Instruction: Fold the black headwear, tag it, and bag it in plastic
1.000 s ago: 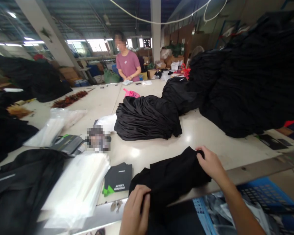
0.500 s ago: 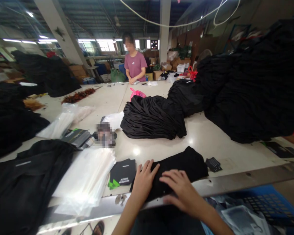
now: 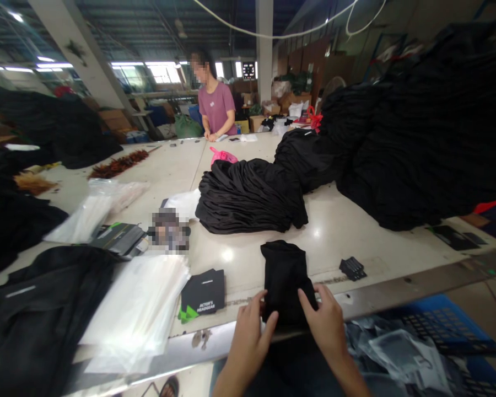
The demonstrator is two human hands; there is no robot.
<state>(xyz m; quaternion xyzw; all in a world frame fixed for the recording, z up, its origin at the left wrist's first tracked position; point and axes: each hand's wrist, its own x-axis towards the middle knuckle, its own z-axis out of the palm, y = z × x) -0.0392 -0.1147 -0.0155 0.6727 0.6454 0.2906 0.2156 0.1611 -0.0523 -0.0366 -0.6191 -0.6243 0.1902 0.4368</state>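
Observation:
A black cloth (image 3: 287,275), folded into a narrow upright strip, lies at the table's front edge before me. My left hand (image 3: 250,331) is at its left edge, thumb over the fabric and fingers along the outer side. On the opposite edge my right hand (image 3: 325,320) holds the cloth in the same way, thumb on top. Left of the cloth lie black cards printed "ACTOR'S HEADGEAR" (image 3: 204,292) with green corners. Small dark tags (image 3: 352,268) lie to its right.
Clear plastic bags (image 3: 136,303) overhang the front edge at left, beside black garments (image 3: 37,309). A black fabric pile (image 3: 248,198) lies mid-table; a taller heap (image 3: 430,143) rises at right. A blue crate (image 3: 434,314) stands below. Across the table stands a person (image 3: 217,107).
The black cloth has gone from lying wide across the table edge to a narrower folded strip. My hands have moved from flat on top to its two sides. The view has shifted slightly right.

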